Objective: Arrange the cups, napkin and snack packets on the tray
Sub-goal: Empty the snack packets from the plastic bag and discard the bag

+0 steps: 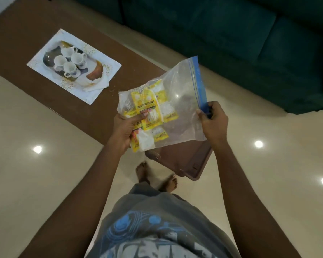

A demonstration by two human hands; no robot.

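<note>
Left hand (126, 131): grips the lower end of a clear zip bag (181, 94), thumb pressed over the packets.
Right hand (213, 120): pinches the bag's blue seal strip (198, 81) at its near end.
Snack packets (147, 108): yellow and white, bunched inside the bag's left end.
Cups (69, 67): four white ones, clustered upright on a dark tray (48, 57).
Napkin (97, 83): white, at the tray's near corner.
Mat (45, 47): white, under the tray, close to the near edge of the brown table (26, 25).

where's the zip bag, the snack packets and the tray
Clear plastic zip bag with blue seal (183, 90): head view, empty clear panel.
Yellow and white snack packets (145, 101): head view, middle packet inside bag.
Dark oval tray (47, 58): head view, bare dark left part.
</note>
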